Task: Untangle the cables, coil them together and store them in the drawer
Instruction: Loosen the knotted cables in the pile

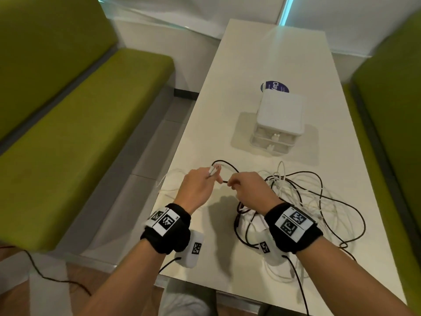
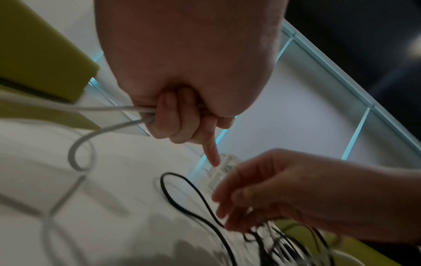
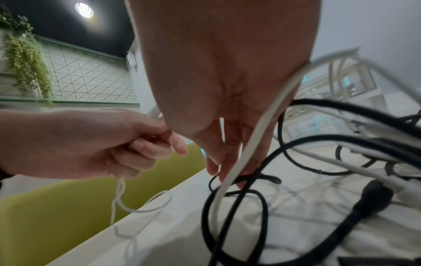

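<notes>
I take the drawer unit (image 1: 279,124) as my landmark: it stands on the table (image 1: 246,65) on the far side of the work, both drawers closed, and everything I handle lies on its near side.

My left hand (image 1: 196,186) is curled round a white cable (image 2: 95,109), with its plug end poking out past the fingers toward the drawer unit. My right hand (image 1: 249,188) pinches a black cable (image 1: 224,166) that arcs between the two hands, nearer the drawer unit than either of them. In the right wrist view another white strand lies across that hand; I cannot tell whether it is gripped or only draped.

What matters next is the tangle (image 1: 307,201). It sits near the drawer unit, on its near side, spreading from under my right wrist toward the right-hand table edge. The held strands run roughly across the table, parallel to the drawer fronts. My right hand is clearly nearer the tangle, so I judge it should feed slack while the left draws the white cable away leftward.
</notes>
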A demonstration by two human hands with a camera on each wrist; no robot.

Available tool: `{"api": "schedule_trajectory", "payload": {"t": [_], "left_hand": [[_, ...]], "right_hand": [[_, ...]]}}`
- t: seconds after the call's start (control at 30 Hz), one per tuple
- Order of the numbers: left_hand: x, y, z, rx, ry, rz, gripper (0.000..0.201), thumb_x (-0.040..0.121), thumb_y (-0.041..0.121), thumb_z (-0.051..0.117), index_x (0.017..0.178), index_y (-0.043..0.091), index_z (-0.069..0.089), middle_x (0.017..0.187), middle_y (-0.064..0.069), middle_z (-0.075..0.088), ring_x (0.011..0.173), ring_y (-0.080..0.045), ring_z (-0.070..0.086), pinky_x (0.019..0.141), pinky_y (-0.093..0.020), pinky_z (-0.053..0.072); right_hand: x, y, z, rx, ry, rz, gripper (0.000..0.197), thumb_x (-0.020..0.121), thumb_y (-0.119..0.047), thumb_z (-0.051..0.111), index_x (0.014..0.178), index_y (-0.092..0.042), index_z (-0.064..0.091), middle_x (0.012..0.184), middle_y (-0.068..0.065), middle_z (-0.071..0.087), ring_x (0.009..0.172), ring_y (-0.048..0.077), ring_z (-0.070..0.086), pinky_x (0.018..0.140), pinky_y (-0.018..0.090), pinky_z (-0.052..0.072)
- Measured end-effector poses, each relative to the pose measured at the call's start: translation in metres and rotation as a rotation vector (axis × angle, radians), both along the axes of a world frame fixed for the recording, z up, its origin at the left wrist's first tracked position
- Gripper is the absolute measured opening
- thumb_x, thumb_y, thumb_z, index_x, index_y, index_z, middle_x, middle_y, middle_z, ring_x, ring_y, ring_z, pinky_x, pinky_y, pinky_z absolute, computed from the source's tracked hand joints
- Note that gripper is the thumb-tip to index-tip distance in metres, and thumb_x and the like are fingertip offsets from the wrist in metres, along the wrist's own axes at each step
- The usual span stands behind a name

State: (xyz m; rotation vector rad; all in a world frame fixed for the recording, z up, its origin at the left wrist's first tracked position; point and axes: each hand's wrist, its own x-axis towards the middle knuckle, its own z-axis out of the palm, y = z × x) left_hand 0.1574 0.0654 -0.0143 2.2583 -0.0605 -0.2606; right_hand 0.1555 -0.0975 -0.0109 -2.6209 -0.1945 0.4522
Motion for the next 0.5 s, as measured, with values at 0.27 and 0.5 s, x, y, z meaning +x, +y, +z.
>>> {"api": "schedule_trajectory", "payload": {"t": [0.27,0.5], "left_hand": [[-0.037,-0.035,-0.035,0.109,0.035,-0.108,0.035,0.101,0.031,0.041,0.091,0.014,0.070,0.089,-0.005,0.071,0.082,-0.027,0.063,0.077,-0.042,0.050],[-0.044,-0.036,-0.034,0.075,0.073,-0.114,0.044,0.100,0.043,0.040,0.091,0.013,0.070,0.079,-0.007,0.068,0.078,-0.026,0.061,0.071,-0.037,0.045]], "right_hand": [[-0.031,-0.031,0.010,-0.004,-0.107,0.114,0.035,0.084,0.003,0.048,0.102,-0.014,0.072,0.102,0.001,0.069,0.101,0.019,0.059,0.086,0.033,0.049],[-0.065,-0.047,-0.006,-0.107,-0.325,0.335,0.029,0.080,-0.004,0.064,0.103,-0.021,0.071,0.092,0.000,0.060,0.090,0.023,0.054,0.073,0.036,0.045]]}}
